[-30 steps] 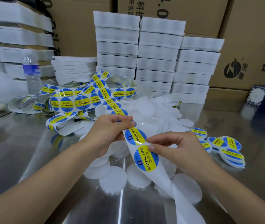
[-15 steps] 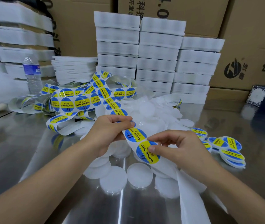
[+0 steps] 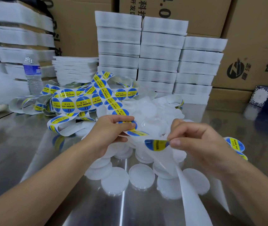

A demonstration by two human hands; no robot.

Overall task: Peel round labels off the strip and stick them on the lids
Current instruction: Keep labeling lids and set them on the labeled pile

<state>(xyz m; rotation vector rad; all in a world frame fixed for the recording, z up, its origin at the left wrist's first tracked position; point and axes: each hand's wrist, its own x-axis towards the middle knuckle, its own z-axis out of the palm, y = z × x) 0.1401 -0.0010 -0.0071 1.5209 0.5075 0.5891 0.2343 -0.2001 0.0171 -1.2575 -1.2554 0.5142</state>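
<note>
Left hand (image 3: 112, 129): grip pinched the label strip (image 3: 87, 101).
Right hand (image 3: 195, 144): grip pinched one peeled label (image 3: 157, 145).
Lids (image 3: 141, 176): heaped on bench (image 3: 15, 152), uncountable; two labelled lids (image 3: 234, 143), 3 o'clock.

Left hand (image 3: 112, 131) pinches label strip (image 3: 107, 97); right hand (image 3: 193, 141) pinches a peeled round label (image 3: 157, 144) above white lids (image 3: 141, 176) on steel bench (image 3: 15, 152).
</note>
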